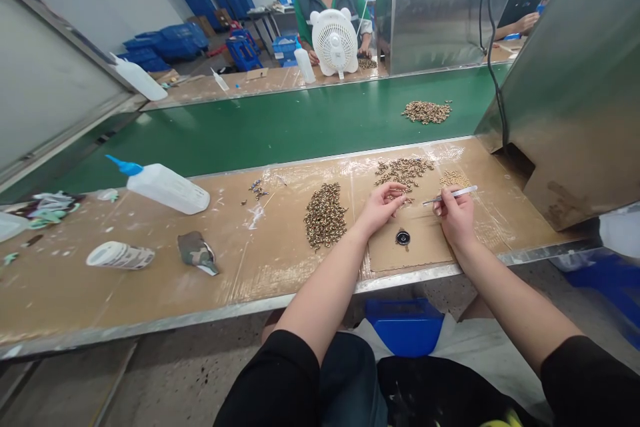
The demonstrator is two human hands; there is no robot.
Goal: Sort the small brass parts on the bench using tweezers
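Note:
My right hand is closed around a slim pen-like tool with a pale handle and a thin dark tip pointing left. Opposite it, my left hand has its fingers bent and pinched together by the edge of a scattered pile of small brass-coloured parts. Whatever is between those fingertips is too small to name. Below both hands, a small round black dish sits on a cardboard piece. A patch of tiny pale pieces lies beyond the right hand.
Left of my arm is a denser brass pile. Further left are a squeeze bottle, a white tub and a camouflage-patterned scrap. Across the green belt, a person sits behind a fan. A metal panel rises at right.

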